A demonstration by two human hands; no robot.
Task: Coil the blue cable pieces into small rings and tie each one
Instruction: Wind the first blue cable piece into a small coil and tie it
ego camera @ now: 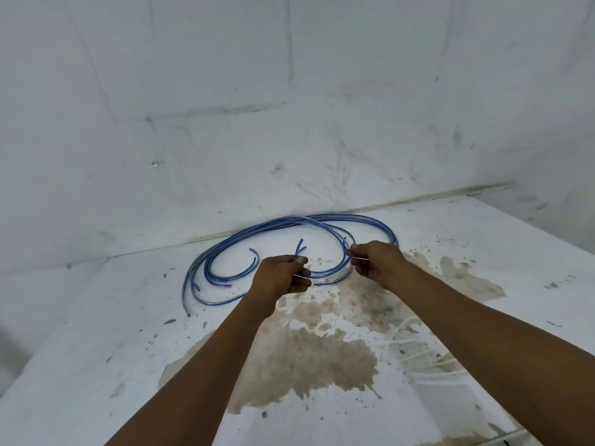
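Loose blue translucent plastic cable pieces (257, 231) sprawled on stained white surface (96, 333) near wall, left hand (283, 276) gripping cable ends, right hand (373, 260) pinching a cable loop, both hands raised just above surface

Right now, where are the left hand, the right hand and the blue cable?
left hand (280, 274), head view, back of the hand
right hand (375, 260), head view, back of the hand
blue cable (367, 219), head view, far arc of the loose loops
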